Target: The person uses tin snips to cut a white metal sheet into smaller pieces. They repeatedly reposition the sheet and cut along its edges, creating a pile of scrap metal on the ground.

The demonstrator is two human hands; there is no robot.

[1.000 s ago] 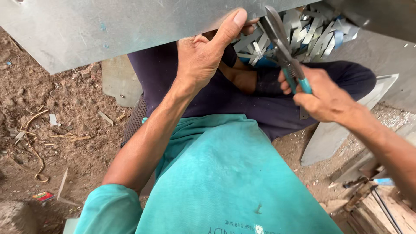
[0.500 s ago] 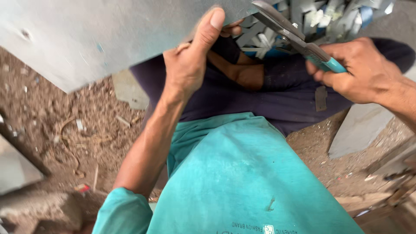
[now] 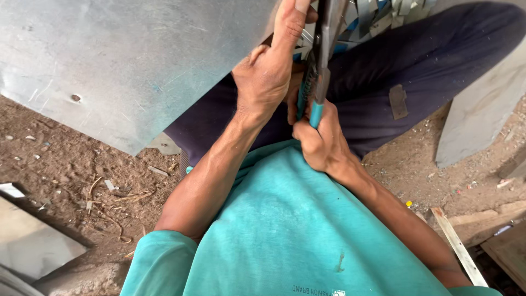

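Closer now, the right hand [image 3: 320,143] has drawn the snips [image 3: 320,66] upright, clamped on their teal handles; left hand [image 3: 268,71] grips the metal sheet [image 3: 126,60] edge.

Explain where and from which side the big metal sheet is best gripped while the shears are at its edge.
Grip the metal sheet at its near edge, left of the shears, as the left hand does. The sheet is flat and thin, so a pinch over the edge probably steadies it, clear of the blades.
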